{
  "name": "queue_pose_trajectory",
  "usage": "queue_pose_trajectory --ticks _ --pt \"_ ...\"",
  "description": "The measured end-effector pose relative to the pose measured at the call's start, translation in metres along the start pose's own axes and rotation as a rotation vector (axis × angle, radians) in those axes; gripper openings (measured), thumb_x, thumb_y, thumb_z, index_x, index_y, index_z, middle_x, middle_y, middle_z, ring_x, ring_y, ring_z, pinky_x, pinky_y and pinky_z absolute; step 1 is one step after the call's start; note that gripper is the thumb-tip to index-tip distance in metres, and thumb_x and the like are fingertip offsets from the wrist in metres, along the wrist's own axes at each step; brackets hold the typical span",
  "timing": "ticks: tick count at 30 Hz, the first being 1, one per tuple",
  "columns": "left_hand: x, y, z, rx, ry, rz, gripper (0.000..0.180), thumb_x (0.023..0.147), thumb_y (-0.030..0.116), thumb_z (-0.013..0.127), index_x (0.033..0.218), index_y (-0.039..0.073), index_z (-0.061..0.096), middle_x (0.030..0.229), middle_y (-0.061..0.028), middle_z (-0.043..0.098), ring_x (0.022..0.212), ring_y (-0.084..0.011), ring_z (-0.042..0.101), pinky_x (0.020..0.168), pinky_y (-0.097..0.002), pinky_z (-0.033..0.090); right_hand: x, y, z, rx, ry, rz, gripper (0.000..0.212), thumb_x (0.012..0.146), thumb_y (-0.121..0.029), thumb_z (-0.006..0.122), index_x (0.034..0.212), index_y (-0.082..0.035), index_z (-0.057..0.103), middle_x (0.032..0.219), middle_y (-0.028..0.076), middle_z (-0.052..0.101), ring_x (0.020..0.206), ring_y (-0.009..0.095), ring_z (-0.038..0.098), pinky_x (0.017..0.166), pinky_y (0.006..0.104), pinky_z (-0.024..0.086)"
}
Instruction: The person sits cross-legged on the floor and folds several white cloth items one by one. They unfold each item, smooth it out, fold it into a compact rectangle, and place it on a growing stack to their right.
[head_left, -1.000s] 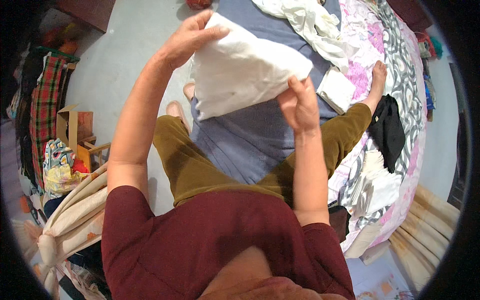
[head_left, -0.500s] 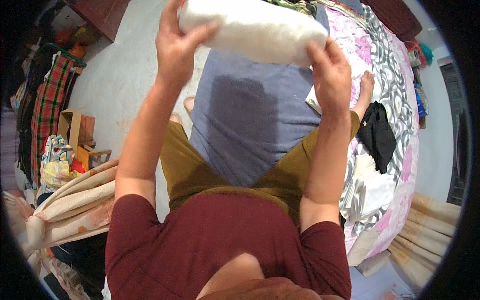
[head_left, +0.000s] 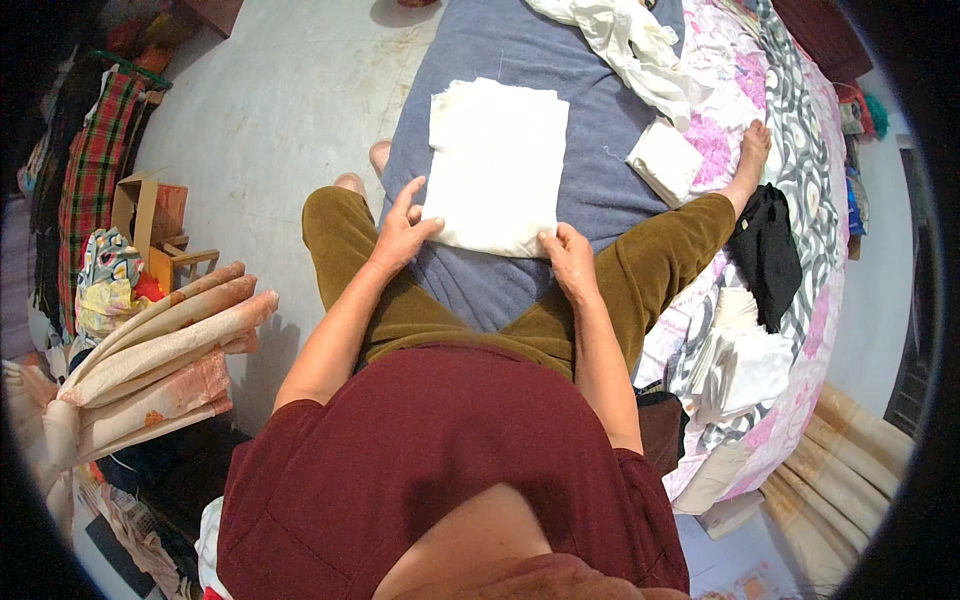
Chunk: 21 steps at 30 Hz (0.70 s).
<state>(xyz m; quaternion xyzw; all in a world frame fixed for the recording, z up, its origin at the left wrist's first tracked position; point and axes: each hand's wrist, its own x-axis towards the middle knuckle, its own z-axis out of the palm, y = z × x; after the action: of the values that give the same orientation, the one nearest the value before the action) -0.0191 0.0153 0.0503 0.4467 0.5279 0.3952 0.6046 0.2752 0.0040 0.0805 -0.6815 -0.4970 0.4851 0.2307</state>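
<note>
A folded white cloth (head_left: 495, 165) lies flat on a blue-grey blanket (head_left: 440, 85) between my legs, its far edge frayed. My left hand (head_left: 402, 240) is at the near left corner, thumb on the cloth and forefinger raised along its left side. At the near right corner, my right hand (head_left: 570, 262) pinches the edge between thumb and fingers. Right of it, apart from both hands, rests a smaller folded white cloth (head_left: 665, 160).
Loose white fabric (head_left: 630, 50) trails across the far right. Beside my right leg are a black garment (head_left: 765, 255) and a stack of white cloths (head_left: 740, 370) on patterned bedding. A gathered beige curtain (head_left: 160, 370) hangs at left, near a cardboard box (head_left: 130, 210).
The white cloth, held up as a thick folded bundle before, now lies flat on the blanket. Both hands came down and nearer to me, uncovering the loose white fabric beyond.
</note>
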Motion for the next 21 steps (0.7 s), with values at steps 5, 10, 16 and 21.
queue_pose_trajectory --ticks 5,10,16,21 --pt "-0.016 0.041 0.006 -0.195 -0.043 0.061 0.08 0.082 0.002 0.067 0.148 0.007 0.023 0.1 -0.0061 0.062 0.096 -0.0127 0.057 0.086 -0.0262 0.045 -0.021 -0.006 -0.006 0.253 -0.04 -0.03 0.026 0.087 -0.021 0.062 0.098 0.003 0.064 0.081 0.004 0.064 0.075 0.012 0.056 0.07 0.0284 0.046" --pt "-0.008 0.016 0.01 -0.171 -0.026 -0.024 0.079 0.082 0.001 0.066 0.148 0.006 0.023 0.112 -0.0098 0.061 0.103 -0.0157 0.057 0.092 -0.0294 0.045 0.011 -0.007 -0.003 0.145 -0.026 0.144 0.043 0.083 -0.034 0.068 0.101 0.005 0.064 0.091 0.009 0.066 0.084 0.015 0.06 0.075 0.0294 0.047" --pt "0.003 0.004 0.016 0.078 0.012 0.104 0.076 0.08 0.004 0.066 0.146 0.005 0.028 0.132 -0.0173 0.05 0.121 -0.0229 0.049 0.102 -0.0328 0.039 0.083 -0.008 0.007 0.207 0.128 -0.008 0.046 0.084 -0.034 0.068 0.101 0.009 0.063 0.091 0.015 0.068 0.083 0.019 0.063 0.075 0.0328 0.049" --pt "0.006 -0.006 0.012 0.372 0.051 0.161 0.065 0.085 0.014 0.063 0.144 0.006 0.036 0.136 -0.0177 0.05 0.123 -0.0253 0.049 0.104 -0.0337 0.037 0.126 -0.026 0.005 0.216 0.192 -0.08 0.032 0.089 -0.028 0.064 0.101 0.002 0.064 0.086 0.004 0.064 0.075 0.012 0.056 0.069 0.0274 0.046"
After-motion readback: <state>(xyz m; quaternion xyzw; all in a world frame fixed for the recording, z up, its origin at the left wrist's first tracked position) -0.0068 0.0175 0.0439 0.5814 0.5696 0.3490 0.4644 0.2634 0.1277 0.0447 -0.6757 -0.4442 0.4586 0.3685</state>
